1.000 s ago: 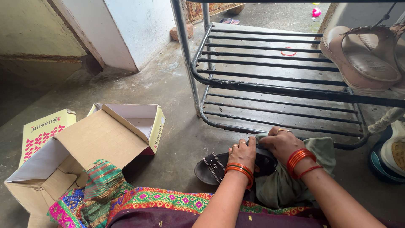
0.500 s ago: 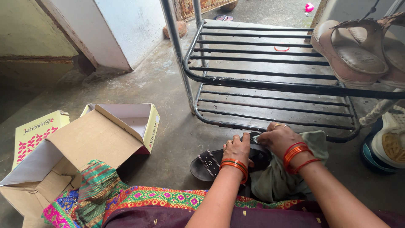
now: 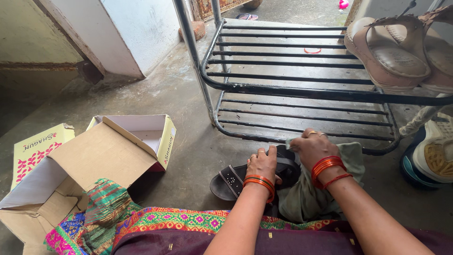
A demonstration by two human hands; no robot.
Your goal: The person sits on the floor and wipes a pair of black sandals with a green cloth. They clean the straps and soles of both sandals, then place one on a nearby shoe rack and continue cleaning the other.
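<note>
A black sandal point(image 3: 232, 181) with small studs lies on the concrete floor just in front of my lap. My left hand point(image 3: 263, 164) grips the sandal across its strap and holds it steady. Beside it, my right hand point(image 3: 312, 148) is closed on a grey-green cloth point(image 3: 311, 196) and presses it against the sandal's upper part. The cloth hangs down over my lap. Both wrists carry orange and red bangles.
A black metal shoe rack point(image 3: 302, 89) stands just beyond my hands, with beige wedge sandals point(image 3: 391, 56) on its upper shelf. An open cardboard shoebox point(image 3: 108, 156) and its yellow lid point(image 3: 35, 148) lie at the left. A white and blue sneaker point(image 3: 432, 156) sits at the right.
My right hand with the cloth has slid a little up and away along the sandal. The left hand keeps its grip. The view has shifted slightly.
</note>
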